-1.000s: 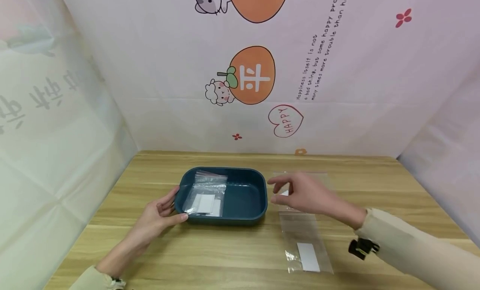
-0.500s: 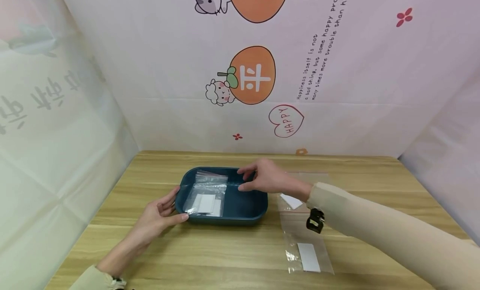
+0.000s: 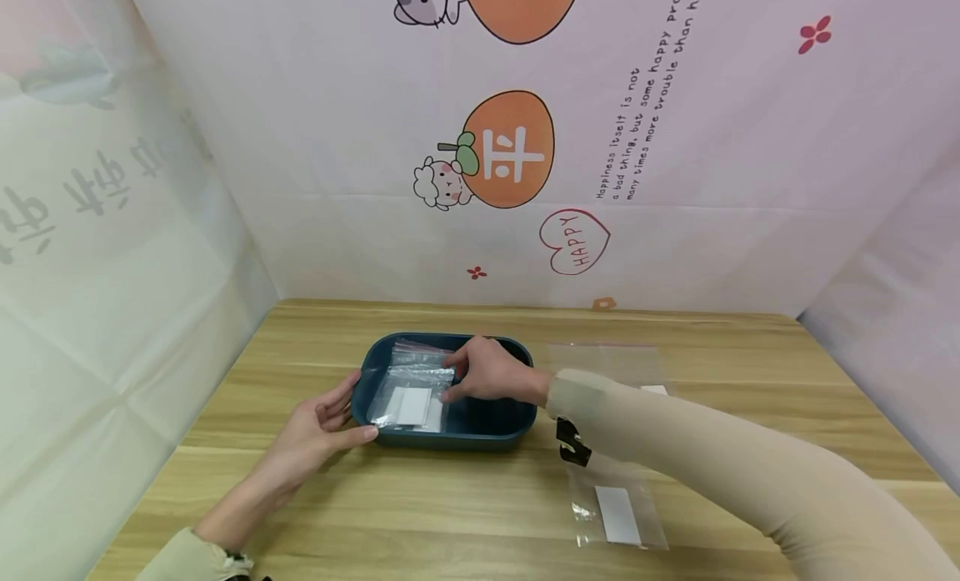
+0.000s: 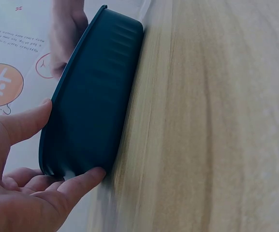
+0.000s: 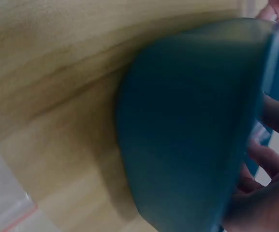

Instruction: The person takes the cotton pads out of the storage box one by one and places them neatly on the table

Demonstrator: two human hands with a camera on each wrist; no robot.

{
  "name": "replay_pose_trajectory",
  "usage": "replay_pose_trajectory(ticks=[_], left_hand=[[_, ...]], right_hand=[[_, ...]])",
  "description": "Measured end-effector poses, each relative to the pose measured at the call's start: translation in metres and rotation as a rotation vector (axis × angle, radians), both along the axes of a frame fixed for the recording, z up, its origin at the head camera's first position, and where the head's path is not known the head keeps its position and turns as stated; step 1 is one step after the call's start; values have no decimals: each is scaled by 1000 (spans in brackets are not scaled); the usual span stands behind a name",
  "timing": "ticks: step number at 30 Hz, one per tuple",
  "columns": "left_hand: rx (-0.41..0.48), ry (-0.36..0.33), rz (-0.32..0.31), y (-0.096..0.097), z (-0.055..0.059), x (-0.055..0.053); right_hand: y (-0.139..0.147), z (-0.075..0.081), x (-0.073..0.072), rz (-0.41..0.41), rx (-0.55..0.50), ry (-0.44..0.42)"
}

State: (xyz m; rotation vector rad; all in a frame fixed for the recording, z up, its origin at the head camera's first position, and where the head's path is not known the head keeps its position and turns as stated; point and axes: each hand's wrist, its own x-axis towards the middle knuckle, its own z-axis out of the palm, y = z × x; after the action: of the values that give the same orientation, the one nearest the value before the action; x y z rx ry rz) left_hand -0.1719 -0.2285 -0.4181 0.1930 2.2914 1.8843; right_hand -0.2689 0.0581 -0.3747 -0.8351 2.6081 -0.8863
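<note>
A dark teal plastic box stands on the wooden table. My left hand holds its left end, thumb on the near rim and fingers round the outer side; the left wrist view shows the thumb at the rim. Inside, at the left, lie overlapping clear zip bags with white rectangular pieces in them. My right hand reaches into the box, thumb and fingers apart, fingertips right at the bags' right edge. In the right wrist view the box wall hides part of that hand.
Right of the box, more clear zip bags lie flat on the table, the nearer bag holding a white piece. The right sleeve covers part of the farther bag. A printed cloth hangs behind the table.
My right hand has moved left, from over the bags on the table into the box beside the bags there. My left hand and the box have stayed in place.
</note>
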Motion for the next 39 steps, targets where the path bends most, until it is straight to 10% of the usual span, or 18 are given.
replay_pose_trajectory(ticks=[29, 39], left_hand=[[-6, -1, 2, -1, -1, 0], [6, -12, -6, -1, 0, 1]], right_hand=[[-17, -22, 6, -253, 31, 7], [-20, -16, 5, -55, -248, -68]])
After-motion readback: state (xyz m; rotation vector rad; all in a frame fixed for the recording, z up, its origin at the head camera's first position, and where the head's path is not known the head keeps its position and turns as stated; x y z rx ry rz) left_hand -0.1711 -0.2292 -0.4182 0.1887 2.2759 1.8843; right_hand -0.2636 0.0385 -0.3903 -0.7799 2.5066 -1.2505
